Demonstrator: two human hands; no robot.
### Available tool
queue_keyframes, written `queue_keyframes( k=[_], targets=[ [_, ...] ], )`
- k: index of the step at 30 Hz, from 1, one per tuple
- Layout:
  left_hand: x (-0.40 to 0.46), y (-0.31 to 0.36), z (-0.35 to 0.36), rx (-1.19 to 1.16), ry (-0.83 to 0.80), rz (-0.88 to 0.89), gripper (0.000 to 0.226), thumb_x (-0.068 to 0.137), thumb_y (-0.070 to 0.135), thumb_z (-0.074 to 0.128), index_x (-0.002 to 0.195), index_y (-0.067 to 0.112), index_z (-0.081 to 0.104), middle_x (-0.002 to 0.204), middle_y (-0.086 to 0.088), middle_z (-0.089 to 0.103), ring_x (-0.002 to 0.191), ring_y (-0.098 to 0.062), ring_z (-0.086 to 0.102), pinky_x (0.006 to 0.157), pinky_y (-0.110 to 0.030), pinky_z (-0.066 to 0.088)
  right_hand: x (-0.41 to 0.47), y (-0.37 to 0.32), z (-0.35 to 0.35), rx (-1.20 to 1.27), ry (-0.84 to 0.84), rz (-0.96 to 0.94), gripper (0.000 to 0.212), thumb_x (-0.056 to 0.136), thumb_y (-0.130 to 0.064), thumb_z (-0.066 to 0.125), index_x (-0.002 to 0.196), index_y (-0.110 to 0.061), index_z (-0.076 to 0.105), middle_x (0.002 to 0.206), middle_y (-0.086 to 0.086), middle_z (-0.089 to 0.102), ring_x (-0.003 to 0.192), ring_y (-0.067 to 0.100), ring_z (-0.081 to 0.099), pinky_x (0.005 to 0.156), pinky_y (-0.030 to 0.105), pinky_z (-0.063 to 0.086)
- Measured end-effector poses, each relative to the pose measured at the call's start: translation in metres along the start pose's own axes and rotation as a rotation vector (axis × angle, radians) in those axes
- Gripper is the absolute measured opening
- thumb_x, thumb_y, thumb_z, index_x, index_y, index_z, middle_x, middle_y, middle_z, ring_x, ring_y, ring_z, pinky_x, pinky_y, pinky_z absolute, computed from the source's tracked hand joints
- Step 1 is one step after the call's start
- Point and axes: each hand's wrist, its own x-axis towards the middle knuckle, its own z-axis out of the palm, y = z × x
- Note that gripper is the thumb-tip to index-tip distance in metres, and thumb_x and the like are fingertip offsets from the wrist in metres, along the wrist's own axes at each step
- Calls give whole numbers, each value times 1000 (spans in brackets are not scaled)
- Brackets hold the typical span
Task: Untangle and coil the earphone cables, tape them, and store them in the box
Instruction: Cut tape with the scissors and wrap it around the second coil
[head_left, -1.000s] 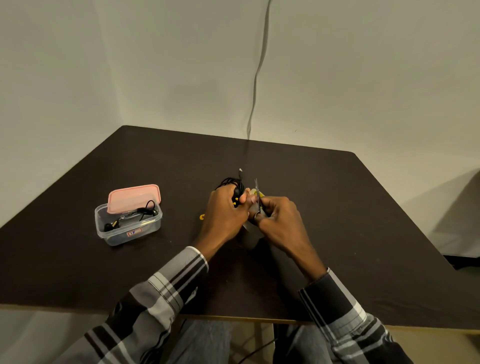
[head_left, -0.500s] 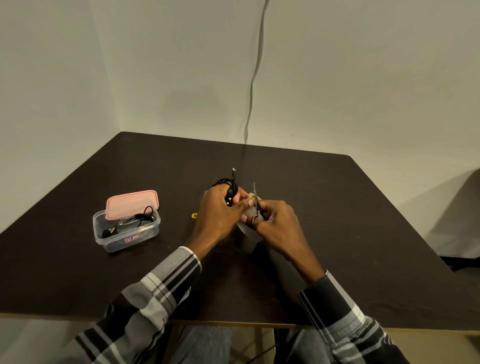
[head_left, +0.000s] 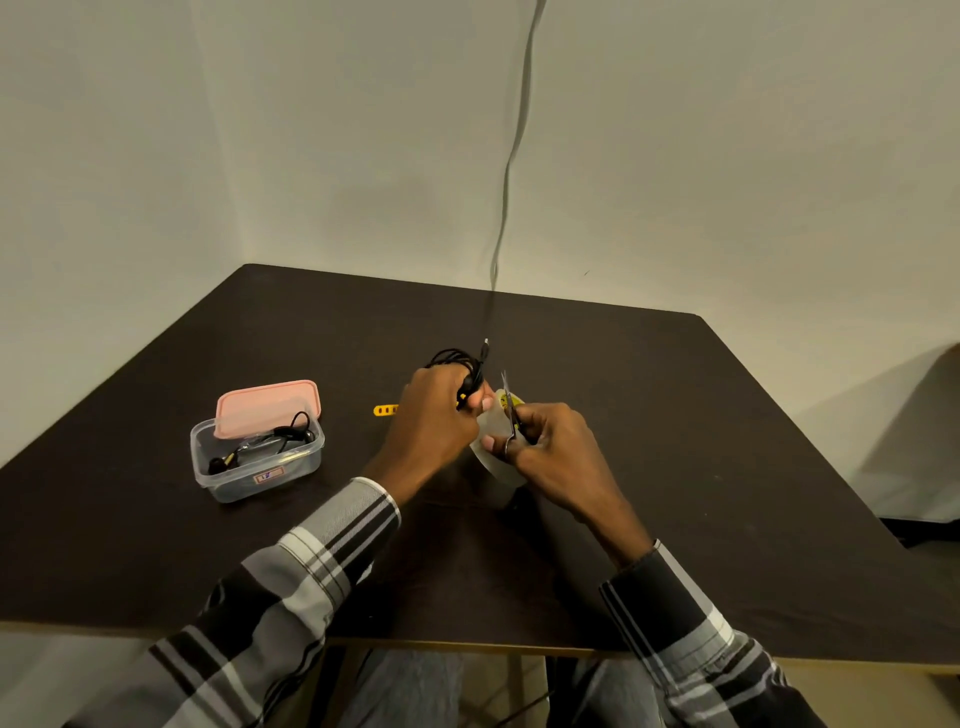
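Note:
My left hand (head_left: 434, 421) grips a coiled black earphone cable (head_left: 454, 359), whose loops stick out above the knuckles with the plug end pointing up. My right hand (head_left: 550, 447) holds small scissors (head_left: 509, 402) with the blades pointing up, fingers through the handles. Between both hands sits a roll of clear tape (head_left: 493, 441) with a yellow core, mostly hidden. At the left stands a clear plastic box (head_left: 257, 457) that contains another black earphone (head_left: 280, 439), its pink lid (head_left: 267, 405) resting askew on the rim.
A small yellow strip (head_left: 385, 410) lies on the dark table (head_left: 727, 467) just left of my left hand. A grey cable (head_left: 514, 145) hangs down the wall behind. The table's near edge runs under my sleeves.
Both hands have stayed close together over the tape roll; the scissors remain upright beside the coil. The box has not moved on the table; only the view shifted slightly.

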Motion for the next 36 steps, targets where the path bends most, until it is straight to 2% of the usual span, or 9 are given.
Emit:
queue_keyframes(
  k=[4,8,12,14,16,20,25,29,36],
  targets=[
    [-11,0,11,68,-24,7,34,61,-4,67,61,18,42,74,-3,63,73,-21,61,61,-35,49,-1,-1,0,-7,-3,-20,18,84,-31,75,78,-14,71,69,7,68,59,24,58,60,43,51],
    [-16,-2,19,85,52,12,42,66,-7,66,62,22,36,68,2,52,63,-15,49,52,-15,28,-1,-2,0,-14,3,-17,17,84,-25,75,75,-12,70,65,6,65,53,18,51,55,42,48],
    [-14,-5,14,-54,92,-6,37,74,-6,68,72,25,48,78,7,59,76,-11,61,64,-14,46,-2,-5,-2,21,-14,-10,14,82,-32,78,82,-18,74,73,-2,71,68,16,66,66,41,55],
    [-15,-5,12,-101,75,-16,34,75,-4,70,73,25,52,78,8,60,80,-12,65,70,-22,54,-1,-4,-2,30,-21,-3,13,82,-34,78,84,-21,75,75,-4,72,68,13,66,69,42,58],
    [-12,-5,11,-95,63,-51,31,82,0,68,69,24,52,79,4,64,80,-15,66,69,-28,56,0,-2,-1,33,-30,-1,18,80,-38,77,86,-22,76,79,-3,74,73,15,70,72,46,59],
    [-9,-5,9,-137,76,-115,33,88,9,67,63,19,48,81,-1,69,81,-12,67,68,-25,52,1,-3,0,42,-35,11,37,71,-55,69,86,-22,75,81,0,75,77,19,72,72,50,59],
    [-15,0,13,-117,81,-95,44,78,-1,72,61,27,43,78,-3,66,80,-14,66,65,-25,51,2,-2,-1,43,-15,4,17,81,-35,78,81,-18,75,77,1,74,73,20,70,71,48,59],
    [-19,-2,16,-68,82,-83,18,70,-3,74,73,9,61,84,-3,68,82,-16,67,70,-35,58,3,-2,1,30,5,-20,21,82,-33,77,74,-14,72,70,6,70,66,23,64,67,45,55],
    [-19,0,22,-43,145,-32,12,67,-8,65,72,2,61,76,1,66,75,-14,65,66,-35,54,1,-3,2,65,24,-2,22,83,-26,76,66,-14,68,55,-7,56,48,3,43,55,27,39]
  ],
)
